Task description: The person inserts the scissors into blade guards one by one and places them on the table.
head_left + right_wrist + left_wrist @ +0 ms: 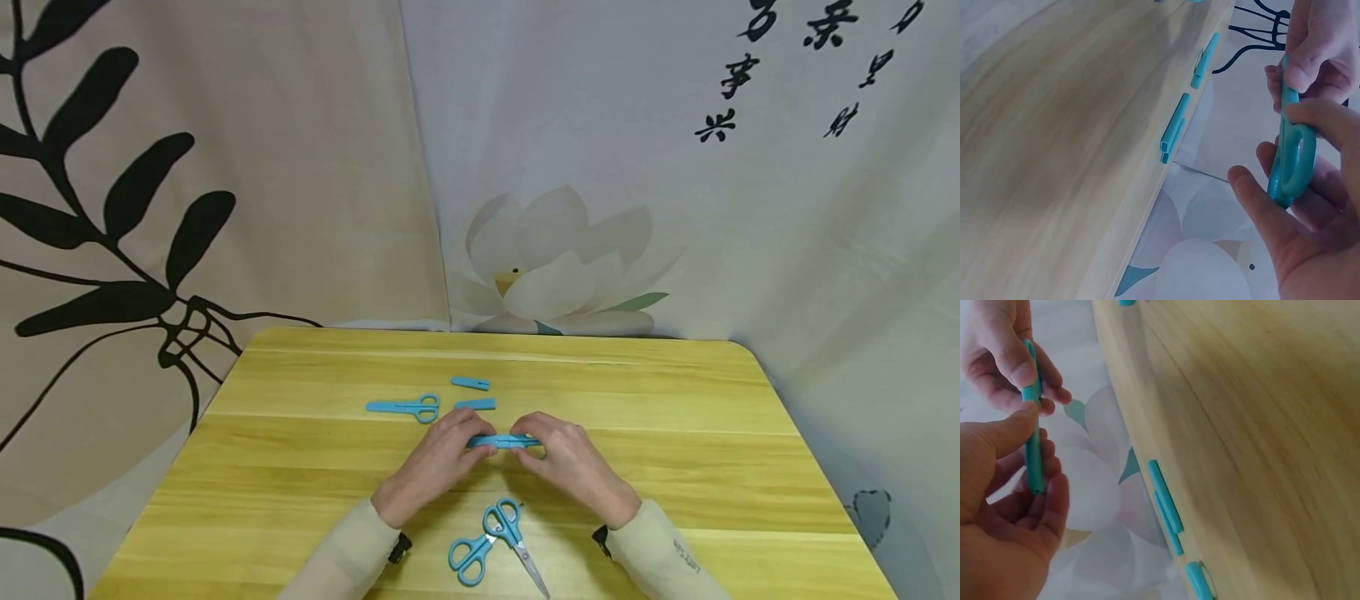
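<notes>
My left hand and right hand hold a small pair of blue scissors level between them, above the table. The left thumb and fingers pinch its blue sheathed end. At the other end, my right hand grips the scissors by the handle loops. The blades are hidden inside the sheath. Just beyond the left hand lie two loose blue sheaths, side by side. Left of these is another pair of sheathed blue scissors.
Nearer the body, between the forearms, two pairs of blue-handled scissors lie crossed on the wooden table, metal blades bare. Behind the table's far edge hangs a printed curtain.
</notes>
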A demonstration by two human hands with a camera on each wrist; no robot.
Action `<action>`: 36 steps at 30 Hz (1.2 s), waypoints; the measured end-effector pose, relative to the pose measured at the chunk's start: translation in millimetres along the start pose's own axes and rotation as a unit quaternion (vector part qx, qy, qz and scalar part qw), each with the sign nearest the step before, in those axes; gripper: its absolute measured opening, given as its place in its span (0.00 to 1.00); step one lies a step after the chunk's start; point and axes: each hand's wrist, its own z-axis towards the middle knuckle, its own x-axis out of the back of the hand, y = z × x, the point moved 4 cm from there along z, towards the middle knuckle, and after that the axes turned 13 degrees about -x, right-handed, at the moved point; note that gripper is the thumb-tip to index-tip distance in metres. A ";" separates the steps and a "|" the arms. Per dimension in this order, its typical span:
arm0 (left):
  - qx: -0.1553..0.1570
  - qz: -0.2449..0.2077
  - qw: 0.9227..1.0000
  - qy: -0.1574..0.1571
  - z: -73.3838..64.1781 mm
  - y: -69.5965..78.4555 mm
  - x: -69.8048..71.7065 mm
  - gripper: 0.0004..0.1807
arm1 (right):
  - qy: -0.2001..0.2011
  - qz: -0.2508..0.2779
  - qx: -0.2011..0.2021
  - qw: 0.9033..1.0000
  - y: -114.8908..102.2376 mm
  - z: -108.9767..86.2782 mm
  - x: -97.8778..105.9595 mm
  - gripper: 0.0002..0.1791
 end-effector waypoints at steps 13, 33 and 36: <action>-0.048 0.011 0.999 0.005 -9.1 -0.7 7.3 0.06 | -0.015 0.007 0.009 1.000 -6.3 2.4 -4.9 0.12; -0.001 0.020 0.999 0.027 -36.1 -28.8 32.3 0.10 | -0.056 0.008 -0.094 0.994 16.5 -4.6 10.2 0.36; 0.001 0.029 0.999 0.042 -47.0 -40.2 42.4 0.12 | -0.049 0.004 -0.103 0.993 25.2 -8.1 15.7 0.34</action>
